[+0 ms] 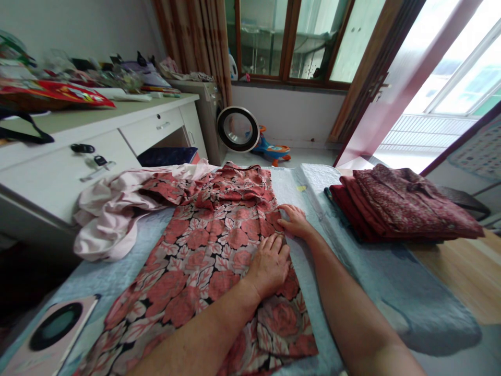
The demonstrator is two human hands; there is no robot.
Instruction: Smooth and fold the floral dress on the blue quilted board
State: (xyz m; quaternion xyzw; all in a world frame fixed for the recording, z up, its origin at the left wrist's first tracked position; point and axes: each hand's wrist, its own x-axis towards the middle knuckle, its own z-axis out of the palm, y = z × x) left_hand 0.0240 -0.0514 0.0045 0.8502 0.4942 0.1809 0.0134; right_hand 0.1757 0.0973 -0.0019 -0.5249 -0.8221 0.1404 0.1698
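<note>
A red and grey rose-print garment (211,250), which looks like a dress, lies spread over the light blue bed cover (313,193). Its upper part is bunched at the far end. My left hand (270,263) rests flat on the cloth near its right edge, fingers extended. Just beyond it, my right hand (295,220) touches that same edge, with the thumb apart from the fingers. A pale pink cloth (113,214) lies crumpled to the left of the garment. On the right sits a stack of folded dark red clothes (407,206).
A pink flat device with a dark oval (57,326) lies at the near left. Along the left wall runs a white desk (152,122) covered in clutter. Behind stands a washing machine with its round door (238,129) open, beside a blue and orange ride-on toy (274,149).
</note>
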